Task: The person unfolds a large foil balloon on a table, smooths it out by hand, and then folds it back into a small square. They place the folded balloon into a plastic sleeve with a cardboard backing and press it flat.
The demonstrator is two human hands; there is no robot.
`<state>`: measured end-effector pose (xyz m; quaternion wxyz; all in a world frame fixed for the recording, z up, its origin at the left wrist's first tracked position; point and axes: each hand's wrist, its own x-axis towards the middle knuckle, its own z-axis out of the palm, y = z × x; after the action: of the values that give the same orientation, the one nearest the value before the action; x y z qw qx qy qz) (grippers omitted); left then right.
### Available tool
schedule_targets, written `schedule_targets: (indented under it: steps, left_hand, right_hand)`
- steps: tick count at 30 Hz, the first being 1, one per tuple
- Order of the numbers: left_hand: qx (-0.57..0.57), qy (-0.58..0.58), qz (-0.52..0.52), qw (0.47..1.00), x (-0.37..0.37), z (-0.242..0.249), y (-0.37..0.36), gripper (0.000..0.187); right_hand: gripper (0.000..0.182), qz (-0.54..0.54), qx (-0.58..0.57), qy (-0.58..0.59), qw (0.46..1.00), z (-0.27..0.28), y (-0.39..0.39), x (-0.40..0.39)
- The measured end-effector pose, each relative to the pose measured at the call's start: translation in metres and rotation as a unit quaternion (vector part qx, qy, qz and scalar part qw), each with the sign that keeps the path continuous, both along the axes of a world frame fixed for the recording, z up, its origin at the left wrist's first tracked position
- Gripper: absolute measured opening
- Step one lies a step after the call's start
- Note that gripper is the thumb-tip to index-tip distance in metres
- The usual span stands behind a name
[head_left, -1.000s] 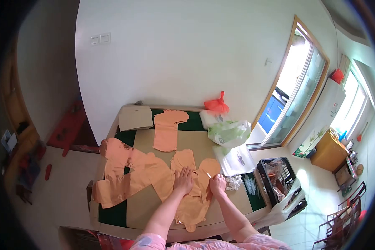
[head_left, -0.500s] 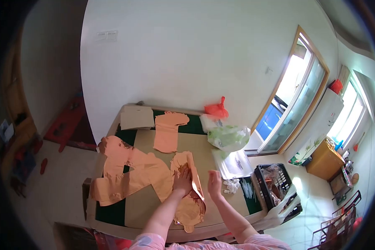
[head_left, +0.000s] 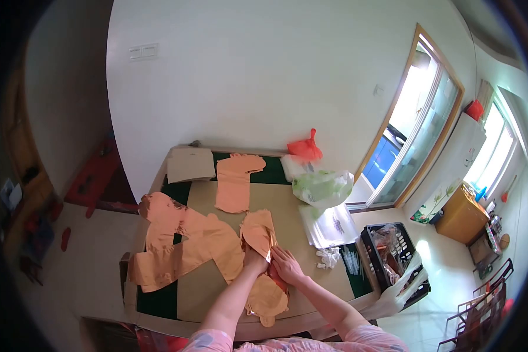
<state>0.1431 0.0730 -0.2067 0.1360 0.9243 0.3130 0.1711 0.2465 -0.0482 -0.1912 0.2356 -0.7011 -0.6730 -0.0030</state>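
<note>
A flat rose-gold foil balloon point(head_left: 267, 297) lies in front of me on a brown board, its upper part folded over. My left hand point(head_left: 254, 263) is at the middle of this balloon, its fingers hidden under the folded foil. Against the fold's right edge lies my right hand point(head_left: 287, 267), fingers stretched out and touching the foil. Left of my hands spreads a larger flat foil balloon point(head_left: 188, 246) with angled arms. Beyond them rests another foil balloon point(head_left: 233, 186), also flat.
A cardboard piece point(head_left: 190, 165) lies at the table's back left. To the right are a red plastic bag point(head_left: 305, 146), a green-white bag point(head_left: 322, 189), clear plastic sleeves point(head_left: 330, 227), crumpled white pieces point(head_left: 328, 257) and thin sticks point(head_left: 351, 260). A black crate point(head_left: 387, 255) stands beside the table.
My right hand has come down and left onto the foil. My left hand has slid from flat on top to under the fold. The balloon's upper part is now folded over.
</note>
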Motion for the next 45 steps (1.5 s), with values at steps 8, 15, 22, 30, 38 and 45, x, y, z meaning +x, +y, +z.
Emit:
schedule_targets:
  steps: [8, 15, 22, 30, 38, 45]
  left_hand:
    - [-0.011, -0.095, 0.011, 0.995, 0.0, -0.012, 0.003, 0.047]
    - [-0.01, -0.381, 0.132, 0.915, -0.013, 0.02, 0.017, 0.04]
    - [0.012, -0.014, -0.041, 0.999, -0.019, -0.008, -0.023, 0.052]
    - [0.022, -0.067, -0.031, 0.997, -0.023, -0.012, -0.028, 0.046]
    - [-0.027, 0.009, -0.03, 0.999, -0.023, -0.003, -0.028, 0.051]
    - [-0.014, 0.027, -0.035, 0.999, -0.024, -0.001, -0.027, 0.051]
  right_hand:
    - [0.044, 0.004, -0.009, -0.007, 1.0, 0.004, 0.0, -0.002]
    - [0.044, 0.007, -0.011, -0.024, 1.0, 0.003, -0.001, -0.001]
    - [0.043, 0.009, 0.008, -0.025, 1.0, -0.005, 0.0, 0.003]
    - [0.043, -0.006, -0.022, 0.043, 0.999, -0.003, 0.016, 0.019]
    - [0.041, 0.004, -0.039, 0.077, 0.996, 0.007, 0.063, 0.044]
    - [0.037, -0.017, -0.036, 0.059, 0.997, -0.005, 0.125, 0.074]
